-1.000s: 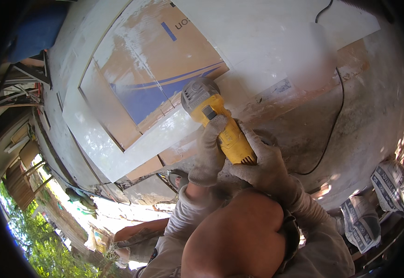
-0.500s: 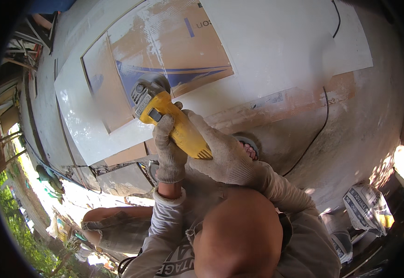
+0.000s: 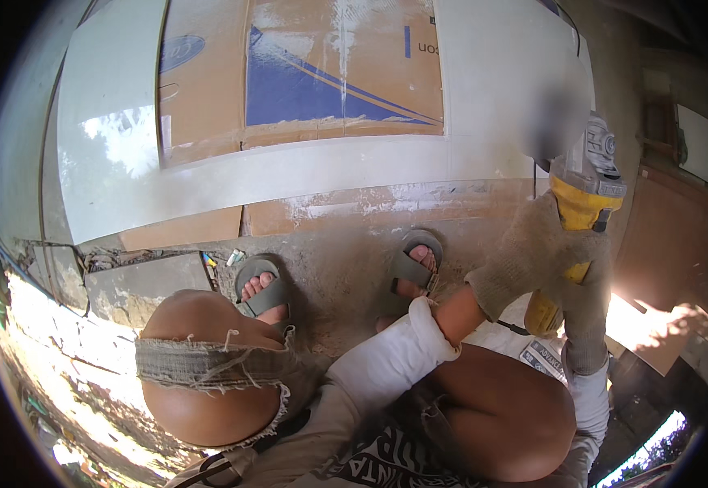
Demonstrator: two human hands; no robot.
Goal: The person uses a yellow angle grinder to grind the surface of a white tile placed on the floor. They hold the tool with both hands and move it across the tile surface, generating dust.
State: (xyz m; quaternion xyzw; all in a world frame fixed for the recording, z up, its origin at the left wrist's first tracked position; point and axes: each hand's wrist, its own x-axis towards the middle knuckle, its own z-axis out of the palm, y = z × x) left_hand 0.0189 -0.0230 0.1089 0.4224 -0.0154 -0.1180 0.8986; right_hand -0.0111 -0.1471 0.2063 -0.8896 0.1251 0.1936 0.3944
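Note:
A yellow and grey angle grinder [image 3: 588,203] is held at the right side of the view, its head turned away from me. My left hand [image 3: 521,252], in a grey knit glove, is closed on the body near the head. Lower along the handle, my right hand [image 3: 588,313], gloved too, grips it, partly hidden behind the left. The dark disc [image 3: 553,122] is blurred, near the right edge of a white sheet [image 3: 354,154]; whether it touches cannot be told. Brown cardboard [image 3: 305,134] with blue print and white smears fills the sheet's middle.
My sandalled feet [image 3: 269,297] stand just before a cardboard strip [image 3: 354,207] along the sheet's near edge. A cable [image 3: 575,32] lies at the upper right. A brown board [image 3: 667,268] leans at the right, and a printed sack [image 3: 542,358] lies beside my knee.
The grinder and both hands have moved from over the left part of the cardboard to the right, past the sheet's edge. My view has shifted, and both knees and feet now show.

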